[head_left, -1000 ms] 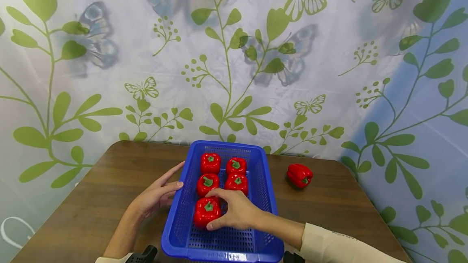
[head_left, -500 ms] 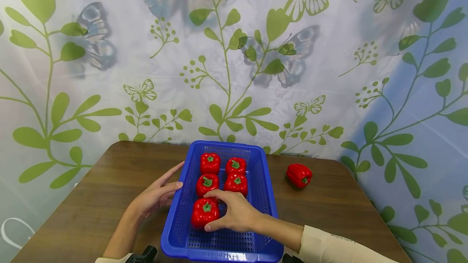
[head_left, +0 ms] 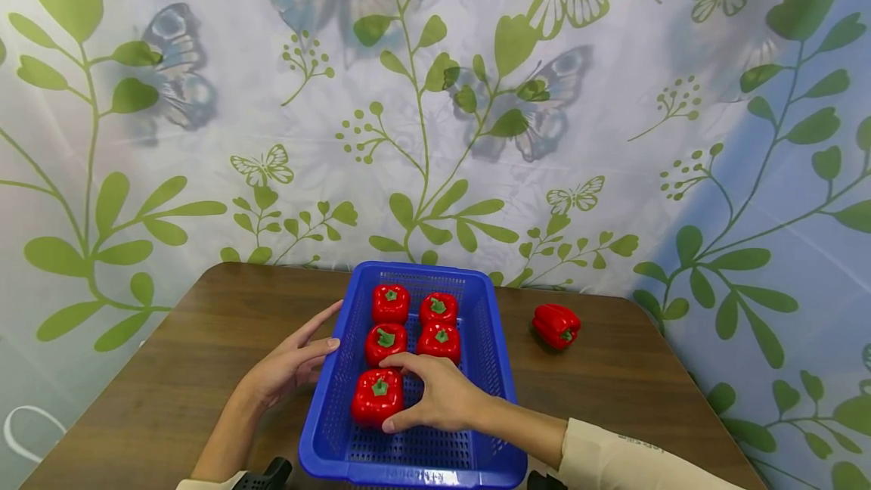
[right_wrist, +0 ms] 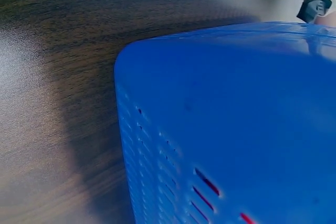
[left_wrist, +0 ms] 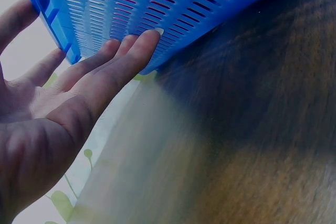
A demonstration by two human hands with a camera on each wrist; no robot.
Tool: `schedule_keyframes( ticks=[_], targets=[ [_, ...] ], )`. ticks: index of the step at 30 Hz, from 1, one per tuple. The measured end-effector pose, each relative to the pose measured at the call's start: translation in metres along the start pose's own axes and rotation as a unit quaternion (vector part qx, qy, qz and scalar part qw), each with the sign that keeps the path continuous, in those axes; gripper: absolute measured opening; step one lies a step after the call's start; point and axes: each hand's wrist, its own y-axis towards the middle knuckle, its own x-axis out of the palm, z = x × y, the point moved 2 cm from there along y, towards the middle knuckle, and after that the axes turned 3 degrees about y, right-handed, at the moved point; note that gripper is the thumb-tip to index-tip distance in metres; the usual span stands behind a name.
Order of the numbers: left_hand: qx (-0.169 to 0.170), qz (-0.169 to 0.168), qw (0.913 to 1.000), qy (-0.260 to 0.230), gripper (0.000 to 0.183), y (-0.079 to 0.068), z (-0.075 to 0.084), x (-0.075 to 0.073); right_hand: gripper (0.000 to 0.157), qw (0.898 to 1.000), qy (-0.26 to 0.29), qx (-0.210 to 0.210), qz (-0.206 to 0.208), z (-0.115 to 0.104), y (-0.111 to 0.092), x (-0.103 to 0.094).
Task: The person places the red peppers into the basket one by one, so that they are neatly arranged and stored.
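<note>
Inside a blue plastic basket [head_left: 503, 369] my right hand [head_left: 442, 395] holds the nearest red bell pepper [head_left: 373, 403] from its right side. The thumb lies at the pepper's near side and the index finger at its far side; the other fingers are hidden. Several more red bell peppers stand stem up beyond it, one of them [head_left: 438, 340] just past my knuckles. My left hand [head_left: 289, 365] rests on the basket's left wall with fingers extended. In the left wrist view, fingertips [left_wrist: 149, 40] lie against the slotted side. The right wrist view shows mainly the basket's outside [right_wrist: 220, 93].
Another red bell pepper [head_left: 556, 326] lies on its side on the brown wooden table [head_left: 612, 399], right of the basket. Behind the table hangs a pale cloth [head_left: 435, 97] printed with green leaves and butterflies.
The nearest bell pepper has shifted slightly to the left within the basket, while my right hand has barely moved. My left hand stays at the basket's side.
</note>
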Motion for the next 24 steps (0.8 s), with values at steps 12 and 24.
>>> schedule_keyframes(
  ticks=[12,24],
  targets=[
    [-0.004,0.002,1.0,-0.008,0.069,-0.003,0.001,0.006,0.074,1.0,0.0,0.017,0.014,0.002,-0.012,-0.019],
    [-0.003,0.0,1.0,-0.007,0.069,-0.008,-0.002,0.01,0.068,0.996,0.047,0.042,0.06,0.006,-0.033,-0.056]
  ],
)
